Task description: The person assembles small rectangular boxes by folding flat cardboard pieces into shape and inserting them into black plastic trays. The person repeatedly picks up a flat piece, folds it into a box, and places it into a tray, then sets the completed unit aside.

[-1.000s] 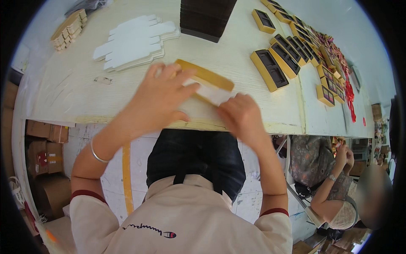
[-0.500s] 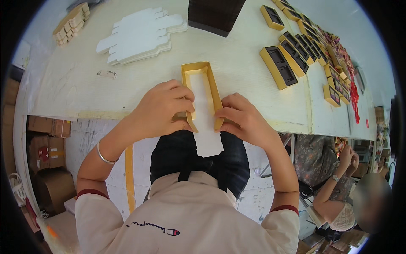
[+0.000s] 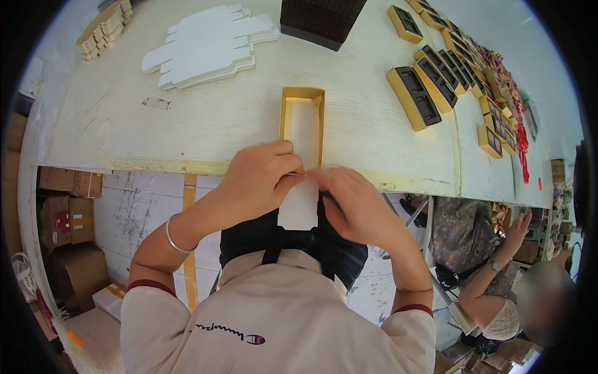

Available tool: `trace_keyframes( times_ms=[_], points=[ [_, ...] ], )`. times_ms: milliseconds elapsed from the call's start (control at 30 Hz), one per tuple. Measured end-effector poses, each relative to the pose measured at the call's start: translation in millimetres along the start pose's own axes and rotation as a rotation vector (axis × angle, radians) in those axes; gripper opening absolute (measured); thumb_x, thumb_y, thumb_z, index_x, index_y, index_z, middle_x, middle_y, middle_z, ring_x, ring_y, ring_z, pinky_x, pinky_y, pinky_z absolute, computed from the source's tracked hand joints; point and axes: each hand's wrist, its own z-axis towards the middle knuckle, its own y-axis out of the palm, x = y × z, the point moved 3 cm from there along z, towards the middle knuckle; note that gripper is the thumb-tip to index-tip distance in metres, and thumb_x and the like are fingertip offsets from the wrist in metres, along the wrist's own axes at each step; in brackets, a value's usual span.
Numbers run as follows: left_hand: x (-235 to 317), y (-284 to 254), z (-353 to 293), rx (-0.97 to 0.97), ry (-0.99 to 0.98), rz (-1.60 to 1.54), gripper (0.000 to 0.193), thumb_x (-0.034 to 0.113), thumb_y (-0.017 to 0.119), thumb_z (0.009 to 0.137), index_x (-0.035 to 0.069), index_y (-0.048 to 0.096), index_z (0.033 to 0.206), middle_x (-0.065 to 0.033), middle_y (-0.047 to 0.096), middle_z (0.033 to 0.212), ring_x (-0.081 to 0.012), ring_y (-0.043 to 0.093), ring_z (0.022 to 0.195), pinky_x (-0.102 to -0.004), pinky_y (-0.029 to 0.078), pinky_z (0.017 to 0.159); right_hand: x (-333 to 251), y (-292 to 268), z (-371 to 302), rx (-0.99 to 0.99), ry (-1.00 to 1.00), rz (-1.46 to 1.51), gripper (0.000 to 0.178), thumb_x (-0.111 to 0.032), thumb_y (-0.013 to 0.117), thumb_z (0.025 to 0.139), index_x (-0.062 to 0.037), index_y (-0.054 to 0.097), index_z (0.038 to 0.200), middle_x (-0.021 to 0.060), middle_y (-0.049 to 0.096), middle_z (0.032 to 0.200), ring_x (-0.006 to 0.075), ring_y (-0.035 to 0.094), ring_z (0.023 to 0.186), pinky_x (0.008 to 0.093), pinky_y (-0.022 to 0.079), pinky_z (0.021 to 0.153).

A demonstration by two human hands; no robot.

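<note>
A long, partly folded gold cardboard box (image 3: 321, 118) lies at the table's near edge, its far end and both long sides upright. From its near end a white flap (image 3: 298, 209) hangs over my lap. My left hand (image 3: 266, 176) is closed in a pinch at the near left corner, its fingers covering the gold end tab there. At the near right corner my right hand (image 3: 352, 198) has bent fingers on the box, their tips meeting the left fingertips. What lies under the fingers is mostly hidden.
A pile of flat white box blanks (image 3: 199, 47) lies far left, with a dark brown stack (image 3: 321, 22) beyond the box. Gold boxes with black inserts (image 3: 414, 96) stand to the right. Stacked pale pieces (image 3: 104, 28) sit at the far left corner. A co-worker (image 3: 498, 280) sits at the right.
Both hands have come together over the box's near end, the side tabs now drawn inward. The box has straightened and shifted slightly right. The co-worker's hand has opened.
</note>
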Motion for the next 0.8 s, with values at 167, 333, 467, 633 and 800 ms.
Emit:
trace_keyframes(
  times_ms=[167,333,467,633,800],
  points=[
    [1.7,-4.2,1.2,-0.100,-0.039,-0.049,0.008,0.003,0.068,0.079,0.002,0.063,0.085,-0.0086,0.057,0.078,-0.0240,0.058,0.064,-0.0328,0.045,0.057,5.3,17.3,-18.4,0.229,-0.335,-0.338,0.052,0.002,0.066,0.069,-0.0033,0.057,0.120,0.0147,0.056,0.109,0.0314,0.057,0.094,0.0370,0.047,0.076],
    [-6.6,-11.9,8.2,-0.232,-0.180,-0.439,0.030,0.009,0.064,0.088,0.004,0.052,0.115,-0.0091,0.060,0.094,-0.0153,0.055,0.074,-0.0280,0.046,0.067,23.2,19.3,-3.2,0.362,-0.136,0.179,0.038,0.007,0.066,0.079,-0.0043,0.054,0.114,0.0095,0.059,0.090,0.0194,0.058,0.082,0.0299,0.046,0.066],
    [-10.9,-14.1,5.9,-0.263,-0.152,-0.557,0.037,0.011,0.054,0.095,0.006,0.037,0.129,-0.0136,0.054,0.115,-0.0220,0.057,0.090,-0.0331,0.048,0.076,30.1,23.4,9.6,0.409,0.071,0.680,0.031,0.005,0.060,0.089,-0.0051,0.045,0.114,0.0046,0.056,0.082,0.0076,0.051,0.069,0.0219,0.040,0.059],
    [-5.6,3.2,0.4,0.077,0.136,-0.197,0.038,0.006,0.051,0.093,0.010,0.035,0.127,-0.0175,0.049,0.124,-0.0360,0.061,0.089,-0.0401,0.050,0.071,30.4,22.5,9.1,0.379,0.210,0.590,0.031,0.007,0.063,0.085,-0.0038,0.049,0.111,0.0085,0.055,0.098,0.0110,0.052,0.069,0.0247,0.043,0.060],
    [3.5,10.4,-3.5,0.171,0.184,-0.011,0.041,0.001,0.050,0.090,0.011,0.035,0.127,-0.0158,0.042,0.131,-0.0362,0.062,0.085,-0.0393,0.052,0.064,15.5,18.6,11.6,0.462,-0.011,0.160,0.026,0.009,0.067,0.078,0.0002,0.060,0.101,0.0144,0.053,0.108,0.0175,0.051,0.066,0.0292,0.046,0.061]
  ],
)
